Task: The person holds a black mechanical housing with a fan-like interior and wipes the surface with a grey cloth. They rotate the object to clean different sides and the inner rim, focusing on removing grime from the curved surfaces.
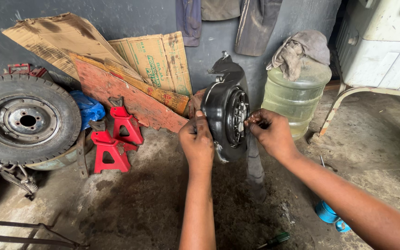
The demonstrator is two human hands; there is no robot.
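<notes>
A black plastic fan cover (223,99) with a round grille is held upright above the oily floor. My left hand (196,141) grips its left edge, thumb on the front. My right hand (270,132) has its fingertips pinched at the grille's right side; whether something small is between them I cannot tell.
A tyre on a rim (24,119) lies at the left, with two red jack stands (114,139) beside it. Cardboard sheets (116,60) lean on the wall. A big clear water jug (295,95) with a rag on top stands behind. A green-handled screwdriver (276,240) and a blue cap (326,212) lie on the floor.
</notes>
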